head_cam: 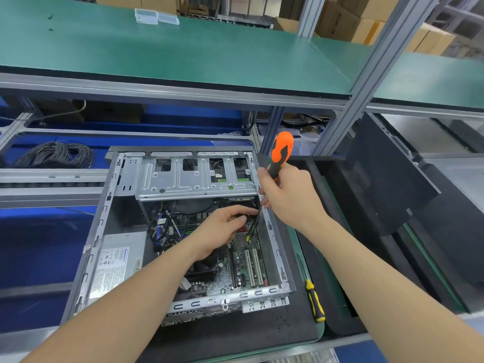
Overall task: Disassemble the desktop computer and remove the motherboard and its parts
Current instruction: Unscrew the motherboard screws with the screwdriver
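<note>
An open desktop case lies on its side on a black mat, with the green motherboard at its bottom right. My right hand grips an orange and black screwdriver, whose shaft runs down into the case near the right wall. My left hand reaches inside over the board and its fingers steady the shaft near the tip. A silver drive cage spans the far end. The power supply sits at the left, beside a tangle of cables.
A yellow and black screwdriver lies on the mat to the right of the case. A black side panel leans at the right. Coiled grey cable lies at the far left. A green shelf runs overhead with clear plastic boxes.
</note>
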